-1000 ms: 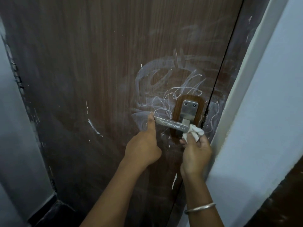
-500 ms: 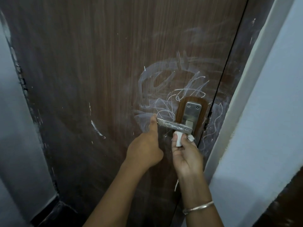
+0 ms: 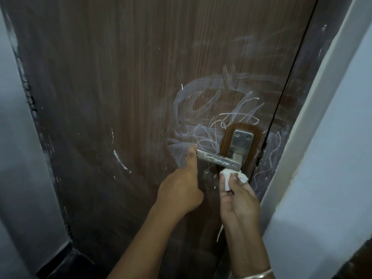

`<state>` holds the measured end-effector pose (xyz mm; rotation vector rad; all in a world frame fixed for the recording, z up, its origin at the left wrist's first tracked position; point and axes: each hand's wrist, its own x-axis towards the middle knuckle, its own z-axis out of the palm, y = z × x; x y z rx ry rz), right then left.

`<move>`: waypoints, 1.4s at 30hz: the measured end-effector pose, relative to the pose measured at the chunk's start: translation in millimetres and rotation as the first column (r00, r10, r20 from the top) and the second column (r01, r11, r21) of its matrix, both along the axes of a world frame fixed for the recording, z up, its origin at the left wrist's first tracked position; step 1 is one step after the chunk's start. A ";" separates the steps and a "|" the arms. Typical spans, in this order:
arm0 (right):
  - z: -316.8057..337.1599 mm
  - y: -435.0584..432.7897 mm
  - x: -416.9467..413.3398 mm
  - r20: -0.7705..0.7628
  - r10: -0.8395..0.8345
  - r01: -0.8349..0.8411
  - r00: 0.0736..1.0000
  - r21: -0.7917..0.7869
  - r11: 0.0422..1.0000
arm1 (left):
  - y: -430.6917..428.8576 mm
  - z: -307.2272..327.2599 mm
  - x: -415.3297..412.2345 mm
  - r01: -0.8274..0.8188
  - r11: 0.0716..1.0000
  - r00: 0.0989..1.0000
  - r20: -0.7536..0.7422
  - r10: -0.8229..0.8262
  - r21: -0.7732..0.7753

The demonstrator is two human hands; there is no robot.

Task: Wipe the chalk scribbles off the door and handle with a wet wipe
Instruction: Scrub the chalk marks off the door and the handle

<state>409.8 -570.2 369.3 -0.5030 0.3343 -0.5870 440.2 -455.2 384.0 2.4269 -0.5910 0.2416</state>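
A dark brown wooden door (image 3: 124, 97) carries white chalk scribbles (image 3: 217, 109) above and left of a metal lever handle (image 3: 217, 159). Chalk also streaks the lever itself. My left hand (image 3: 181, 188) is curled, with its thumb pressed against the lever's free left end. My right hand (image 3: 238, 198) pinches a crumpled white wet wipe (image 3: 229, 176) and holds it against the underside of the lever, near the steel lock plate (image 3: 241, 141).
A white door frame and pale wall (image 3: 322, 137) rise close on the right. More chalk squiggles (image 3: 271, 156) mark the dark jamb strip beside the lock. A short chalk streak (image 3: 120, 160) lies lower left on the door. A grey wall (image 3: 18, 158) stands at left.
My right hand with the wipe slid left under the lever, then back right toward the lock plate. My left hand has kept its thumb on the lever's end.
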 end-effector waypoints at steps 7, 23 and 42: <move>8.0 -3.4 6.0 0.007 -0.025 0.025 1.000 -0.018 1.000 | 0.9 -0.7 -0.7 0.010 1.000 1.000 -0.001 -0.010 0.012; -1.4 22.8 -0.2 -0.022 -0.082 0.077 0.996 -0.175 0.982 | 0.5 2.6 -1.0 0.010 1.000 0.999 -0.038 -0.009 0.022; 10.3 58.3 18.2 -0.058 -0.007 -0.003 0.998 -0.181 0.984 | 12.5 2.2 0.1 0.065 0.995 0.998 0.014 -0.064 -0.071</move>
